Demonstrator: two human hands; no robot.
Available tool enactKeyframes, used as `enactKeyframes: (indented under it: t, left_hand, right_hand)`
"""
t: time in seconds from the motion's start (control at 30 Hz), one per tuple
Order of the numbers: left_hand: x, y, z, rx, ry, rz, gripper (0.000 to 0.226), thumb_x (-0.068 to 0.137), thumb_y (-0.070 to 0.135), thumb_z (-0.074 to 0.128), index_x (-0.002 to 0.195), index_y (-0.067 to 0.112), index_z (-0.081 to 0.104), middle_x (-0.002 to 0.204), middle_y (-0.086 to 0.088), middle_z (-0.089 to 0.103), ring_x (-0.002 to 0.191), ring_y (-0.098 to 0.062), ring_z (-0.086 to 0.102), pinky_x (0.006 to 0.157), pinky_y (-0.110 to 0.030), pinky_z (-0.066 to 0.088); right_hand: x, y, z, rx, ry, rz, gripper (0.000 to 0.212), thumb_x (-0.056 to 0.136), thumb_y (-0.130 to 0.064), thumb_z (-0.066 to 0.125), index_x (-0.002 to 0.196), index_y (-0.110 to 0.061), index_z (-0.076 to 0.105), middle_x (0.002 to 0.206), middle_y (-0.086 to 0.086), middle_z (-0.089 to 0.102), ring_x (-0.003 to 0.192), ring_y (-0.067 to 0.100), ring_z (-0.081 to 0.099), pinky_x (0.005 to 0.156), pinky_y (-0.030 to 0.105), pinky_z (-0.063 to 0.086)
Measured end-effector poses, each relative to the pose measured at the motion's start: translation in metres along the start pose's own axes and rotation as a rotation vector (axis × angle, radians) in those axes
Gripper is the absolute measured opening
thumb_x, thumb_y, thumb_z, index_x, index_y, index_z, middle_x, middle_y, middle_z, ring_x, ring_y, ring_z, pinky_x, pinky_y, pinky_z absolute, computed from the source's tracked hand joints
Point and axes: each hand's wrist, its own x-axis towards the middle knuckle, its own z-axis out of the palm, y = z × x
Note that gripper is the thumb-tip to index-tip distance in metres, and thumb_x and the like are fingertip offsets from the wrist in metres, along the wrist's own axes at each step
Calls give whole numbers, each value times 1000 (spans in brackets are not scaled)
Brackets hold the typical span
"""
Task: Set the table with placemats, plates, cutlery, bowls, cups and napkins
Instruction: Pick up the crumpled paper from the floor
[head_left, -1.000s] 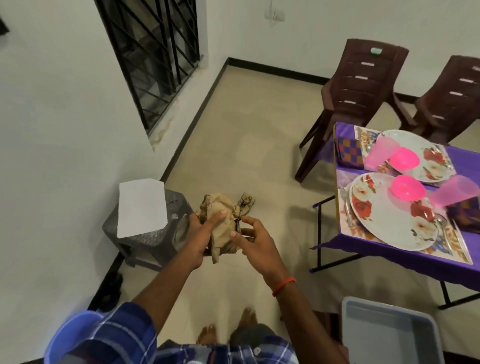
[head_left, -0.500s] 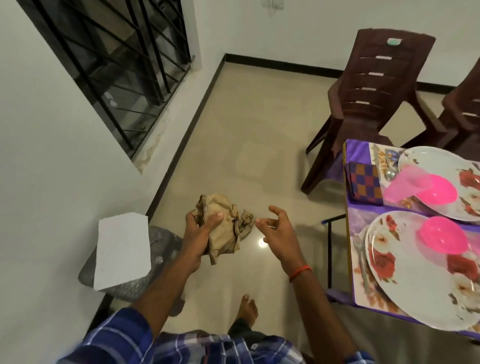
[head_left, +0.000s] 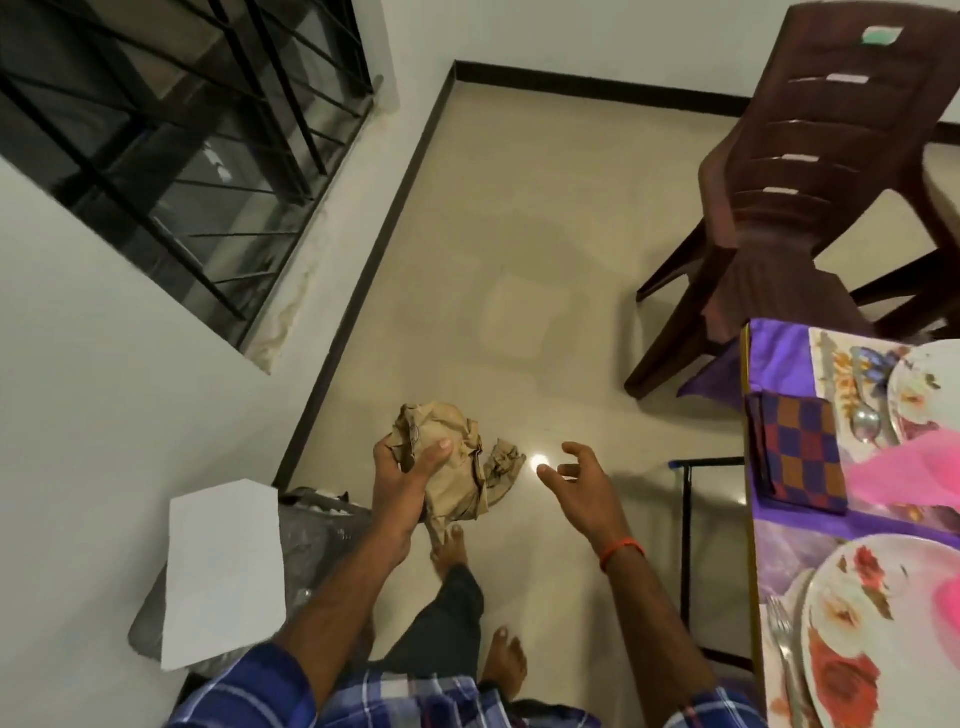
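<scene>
- At the far left, a white sheet (head_left: 223, 571) lies on a grey stool (head_left: 311, 551) by the wall.
- Your left hand (head_left: 405, 491) grips the crumpled tan cloth (head_left: 457, 483). The thumb presses across its front and the fingers curl round its left side. The bundle bulges above them, and a loose tail sticks out to the right.
- Your right hand (head_left: 582, 486) hovers just beside that tail without touching it, fingers spread, lightly bent and empty.
- At the right, the purple-covered table (head_left: 774, 353) carries a folded checkered napkin (head_left: 800, 452) beside a spoon (head_left: 865, 418). Nearer you, a fork (head_left: 779, 623) lies left of a floral plate (head_left: 883, 654).
</scene>
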Motion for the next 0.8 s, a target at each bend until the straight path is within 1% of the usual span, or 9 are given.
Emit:
enactKeyframes:
  t: [0.07,0.13,0.23,0.33,0.5,0.6,0.67,0.73,0.8]
  left_hand:
    - [30,6,5,18,6,-15,67,82,39,79,135,25,41,127,-3,61,106,-19,64,79,-37,58]
    - [60,9,8,-5,24,-78,63,84,38,79,134,24,43,126,-4,62,106,-21,65,73,-36,57]
    - [104,12,15,-110,79,-177,64,84,40,79,134,20,46,123,-8,66,109,-28,67,81,-47,61]
    - [146,10,26,-110,110,-181,66,84,37,80,136,15,45,126,-11,66,111,-28,68,92,-54,59]
    - [209,-8,44,-69,141,-199,60,89,34,76,136,15,45,124,-5,66,110,-23,67,85,-44,60]
    - [251,-38,55,-37,157,-228,53,90,34,75,132,21,46,124,-2,65,112,-23,67,88,-46,60]
    - [274,-55,61,-13,150,-242,46,92,35,73,128,25,45,120,2,64,109,-21,66,81,-42,60]
    - [298,-74,67,13,140,-260,49,91,36,72,130,24,44,118,4,63,107,-19,65,75,-37,57]
    - [323,-94,72,11,121,-266,66,83,41,77,135,19,43,123,1,63,109,-18,65,71,-36,58]
  right_hand:
    - [29,-6,4,-2,-9,24,60,89,-44,72,140,-23,48,128,11,62,107,21,62,88,31,49]
    - [57,-8,11,-11,-24,47,57,89,-43,72,138,-22,51,126,10,63,105,19,62,86,29,47]
    - [99,-7,23,-10,-53,71,52,89,-42,73,134,-21,55,125,7,63,104,17,61,87,29,48]
    - [137,4,39,0,-58,105,50,89,-41,73,132,-21,57,124,6,63,108,19,61,91,32,50]
    - [187,44,69,25,-97,218,47,89,-38,74,130,-20,58,119,1,63,112,18,60,89,27,48]
    - [222,84,91,21,-149,305,45,88,-40,74,127,-22,60,117,0,62,110,18,60,87,27,49]
    - [243,105,102,10,-178,346,47,88,-42,74,128,-22,60,120,1,62,107,17,60,86,27,48]
    - [272,127,116,-4,-186,368,47,88,-41,74,128,-21,60,122,2,62,107,18,59,85,26,45]
    - [303,149,129,-8,-167,379,46,88,-40,75,126,-19,62,124,4,63,111,18,59,87,25,45]
